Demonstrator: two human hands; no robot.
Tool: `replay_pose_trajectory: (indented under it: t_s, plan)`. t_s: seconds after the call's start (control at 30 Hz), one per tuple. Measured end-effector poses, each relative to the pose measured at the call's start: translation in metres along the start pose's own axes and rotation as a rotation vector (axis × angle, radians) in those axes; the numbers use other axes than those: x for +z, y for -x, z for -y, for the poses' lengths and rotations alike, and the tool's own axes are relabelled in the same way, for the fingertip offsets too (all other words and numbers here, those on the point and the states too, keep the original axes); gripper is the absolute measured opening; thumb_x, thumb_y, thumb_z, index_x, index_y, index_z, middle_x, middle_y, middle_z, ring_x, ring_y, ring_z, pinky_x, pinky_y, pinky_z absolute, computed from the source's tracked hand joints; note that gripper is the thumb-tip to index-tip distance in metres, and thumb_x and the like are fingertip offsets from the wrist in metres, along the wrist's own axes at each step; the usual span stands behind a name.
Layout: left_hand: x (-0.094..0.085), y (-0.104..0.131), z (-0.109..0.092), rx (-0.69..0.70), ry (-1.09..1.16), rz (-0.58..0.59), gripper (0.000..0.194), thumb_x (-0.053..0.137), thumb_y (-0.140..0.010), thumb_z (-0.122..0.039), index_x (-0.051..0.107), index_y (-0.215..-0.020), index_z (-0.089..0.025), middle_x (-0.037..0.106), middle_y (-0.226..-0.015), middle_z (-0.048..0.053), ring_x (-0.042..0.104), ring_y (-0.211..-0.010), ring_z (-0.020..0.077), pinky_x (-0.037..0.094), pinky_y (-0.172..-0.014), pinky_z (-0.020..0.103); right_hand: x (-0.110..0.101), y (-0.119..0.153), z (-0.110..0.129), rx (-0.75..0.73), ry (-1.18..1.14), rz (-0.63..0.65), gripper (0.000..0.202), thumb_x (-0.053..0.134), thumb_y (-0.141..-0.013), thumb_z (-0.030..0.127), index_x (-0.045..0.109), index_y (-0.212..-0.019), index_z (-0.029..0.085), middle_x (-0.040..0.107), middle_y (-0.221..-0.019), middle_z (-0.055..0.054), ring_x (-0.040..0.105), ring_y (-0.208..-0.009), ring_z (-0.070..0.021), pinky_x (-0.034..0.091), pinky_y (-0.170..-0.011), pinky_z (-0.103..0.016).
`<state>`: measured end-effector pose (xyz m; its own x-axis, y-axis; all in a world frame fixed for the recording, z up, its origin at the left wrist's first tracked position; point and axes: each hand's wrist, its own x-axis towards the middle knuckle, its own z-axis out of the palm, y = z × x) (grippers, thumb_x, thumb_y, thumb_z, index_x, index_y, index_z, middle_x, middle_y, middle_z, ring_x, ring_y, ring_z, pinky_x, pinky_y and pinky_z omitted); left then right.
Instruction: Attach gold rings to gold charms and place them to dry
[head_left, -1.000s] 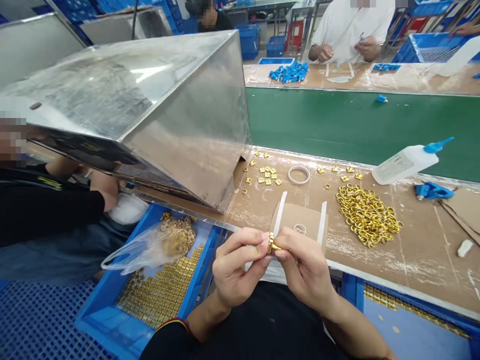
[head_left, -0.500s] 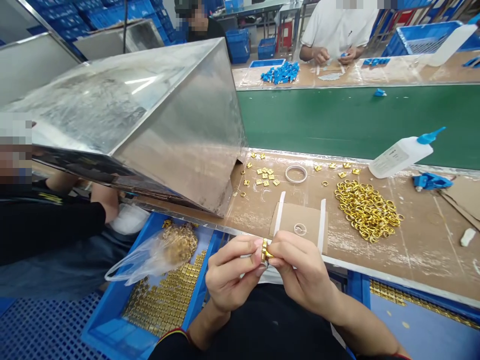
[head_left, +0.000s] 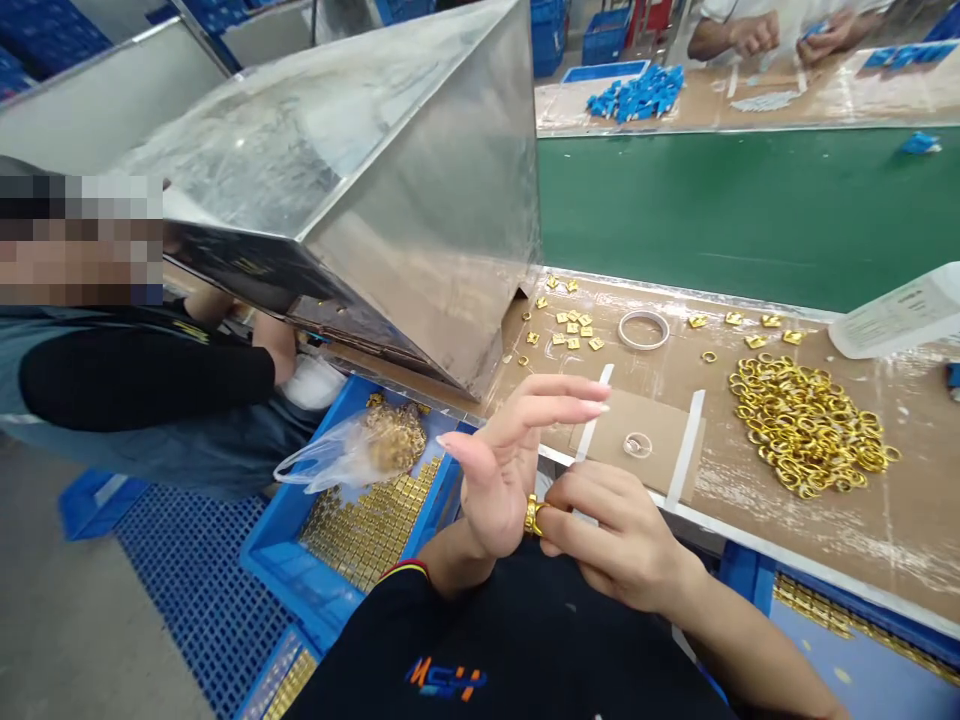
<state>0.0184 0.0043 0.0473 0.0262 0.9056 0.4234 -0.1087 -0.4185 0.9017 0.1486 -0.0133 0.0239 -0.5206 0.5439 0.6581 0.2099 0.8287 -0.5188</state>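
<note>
My left hand (head_left: 510,470) is raised with its fingers stretched out and the thumb apart; its palm side is close to a gold ring-shaped piece (head_left: 532,515). The fingers of my right hand (head_left: 619,535) are closed on that piece at its right side. Beyond my hands, a cardboard pad (head_left: 651,415) with white tape strips bears a small clear ring (head_left: 637,445). A heap of gold rings (head_left: 806,425) lies to the right, and small square gold pieces (head_left: 574,330) are scattered behind the pad.
A large metal hood (head_left: 427,200) stands at the left, with a person (head_left: 142,370) beside it. Below is a blue crate (head_left: 281,545) of gold pieces and a plastic bag. A tape roll (head_left: 643,330) and white bottle (head_left: 900,312) sit on the bench. Another person's hands (head_left: 754,35) work across the green belt.
My left hand has let go of the gold piece and spread its fingers upward. My right hand still holds the piece. The view has shifted, so the bench things sit differently in the picture.
</note>
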Motion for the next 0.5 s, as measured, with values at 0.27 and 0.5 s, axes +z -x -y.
replay_pose_trajectory:
  t_s: [0.27, 0.5]
  plan:
    - [-0.0052, 0.0001, 0.0017, -0.031, 0.089, 0.074, 0.086, 0.000, -0.100, -0.067, 0.075, -0.097, -0.024, 0.075, -0.106, 0.011, 0.070, -0.102, 0.0266, 0.055, -0.098, 0.050, 0.0030, 0.0000, 0.0006, -0.020, 0.011, 0.045, 0.049, 0.022, -0.109, 0.014, 0.061, -0.079, 0.020, 0.056, -0.067, -0.003, 0.045, -0.060, -0.0175, 0.035, -0.057, -0.031]
    - [-0.0062, 0.0014, 0.0088, -0.063, 0.074, 0.052, 0.085, 0.004, -0.099, -0.069, 0.075, -0.097, -0.023, 0.073, -0.101, 0.012, 0.069, -0.098, 0.0266, 0.056, -0.094, 0.047, 0.0072, 0.0021, -0.0009, -0.005, 0.062, 0.063, 0.046, 0.026, -0.108, 0.012, 0.060, -0.076, 0.020, 0.055, -0.067, -0.002, 0.045, -0.060, -0.0171, 0.034, -0.058, -0.032]
